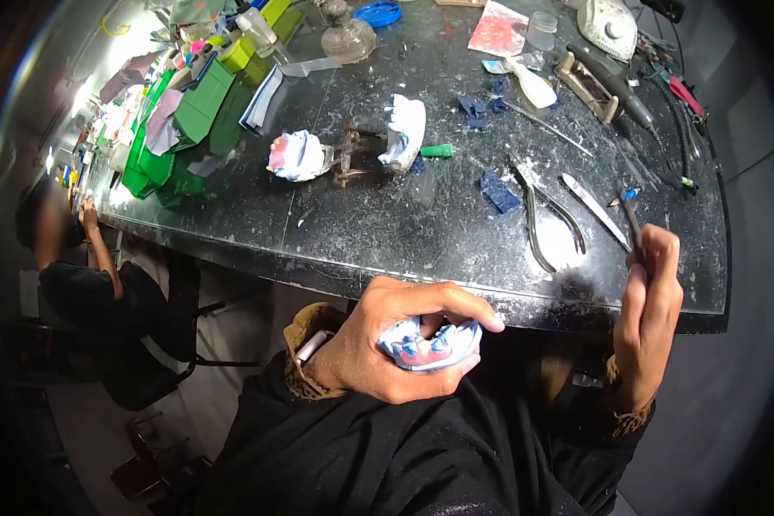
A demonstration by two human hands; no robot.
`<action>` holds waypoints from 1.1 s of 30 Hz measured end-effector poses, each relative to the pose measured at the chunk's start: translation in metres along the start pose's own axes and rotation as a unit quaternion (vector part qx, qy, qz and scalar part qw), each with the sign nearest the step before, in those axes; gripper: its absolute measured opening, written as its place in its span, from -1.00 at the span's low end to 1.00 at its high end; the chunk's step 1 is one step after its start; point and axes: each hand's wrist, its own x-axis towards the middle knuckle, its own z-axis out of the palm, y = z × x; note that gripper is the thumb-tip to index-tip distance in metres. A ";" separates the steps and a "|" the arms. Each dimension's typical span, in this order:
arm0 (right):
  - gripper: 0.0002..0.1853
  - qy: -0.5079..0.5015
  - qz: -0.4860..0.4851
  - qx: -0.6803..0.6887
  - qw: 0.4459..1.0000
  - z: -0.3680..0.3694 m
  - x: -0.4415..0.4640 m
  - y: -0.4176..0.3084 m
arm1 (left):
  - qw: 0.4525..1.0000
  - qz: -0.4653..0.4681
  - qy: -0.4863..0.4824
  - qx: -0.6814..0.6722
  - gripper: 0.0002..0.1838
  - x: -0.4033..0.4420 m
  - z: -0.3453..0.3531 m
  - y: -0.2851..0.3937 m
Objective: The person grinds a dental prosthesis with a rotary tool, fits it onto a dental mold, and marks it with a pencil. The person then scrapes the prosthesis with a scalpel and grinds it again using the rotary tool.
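My left hand point(361, 344) is wrapped around a pale blue-white dental cast point(428, 351) with a pink gum part and small deep-blue patches on its teeth, held near my body before the table's edge. In my right hand point(652, 314), a thin dark hand tool point(632, 222) is pinched between the fingers, pointing up over the table; its exact kind is unclear. Close to that hand lie a silver knife-like tool point(595, 211) and a pair of pliers point(531, 211). Dark blue wax pieces point(499, 191) rest beyond the pliers.
A metal articulator point(348, 153) stands mid-table between two plaster casts, one upright point(404, 129), one pink-marked point(297, 156). A green cap point(437, 150), a white brush-like item point(533, 84) and a handpiece point(615, 86) lie farther back. Green boxes point(202, 103) crowd the left, near another person point(103, 284).
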 end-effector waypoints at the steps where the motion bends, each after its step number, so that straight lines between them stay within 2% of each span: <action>1: -0.65 -0.037 -0.013 0.003 0.999 -0.005 -0.004 -0.010 | 1.000 0.004 -0.004 0.014 -0.68 0.000 0.000 -0.001; 2: -0.64 -0.073 -0.025 0.006 0.997 -0.009 -0.007 -0.018 | 0.999 -0.016 -0.012 0.026 -0.66 -0.001 -0.001 0.000; 3: -0.58 -0.058 -0.192 -0.015 0.979 -0.003 -0.005 -0.011 | 0.998 -0.036 -0.021 0.038 -0.63 -0.003 -0.003 0.001; 6: -0.51 -0.146 -0.279 -0.057 0.947 -0.008 -0.009 -0.025 | 0.997 -0.055 -0.021 0.044 -0.58 -0.002 -0.001 0.001; 8: -0.48 -0.151 -0.315 -0.067 0.935 -0.005 -0.013 -0.029 | 0.997 -0.069 -0.021 0.032 -0.56 -0.001 0.000 0.001; 9: -0.53 -0.176 -0.294 -0.062 0.937 -0.006 -0.013 -0.036 | 0.996 -0.083 -0.027 0.022 -0.55 -0.001 0.000 0.000; 13: -0.47 -0.170 -0.306 -0.108 0.930 -0.002 -0.016 -0.038 | 0.992 -0.112 -0.038 0.034 -0.54 -0.003 0.001 -0.001; 22: -0.49 -0.178 -0.313 -0.138 0.923 0.000 -0.016 -0.035 | 0.988 -0.135 -0.033 0.067 -0.58 -0.002 0.005 -0.002; 27: -0.46 -0.184 -0.245 -0.109 0.946 0.013 -0.030 -0.035 | 0.993 -0.087 0.042 0.069 -0.69 -0.003 0.013 -0.016; 29: -0.49 -0.184 -0.249 -0.110 0.944 0.019 -0.035 -0.028 | 0.989 -0.106 0.026 0.100 -0.70 -0.002 0.010 -0.013; 33: -0.51 -0.207 -0.197 -0.068 0.956 0.024 -0.041 -0.027 | 0.980 -0.151 0.003 0.130 -0.67 -0.002 0.008 -0.012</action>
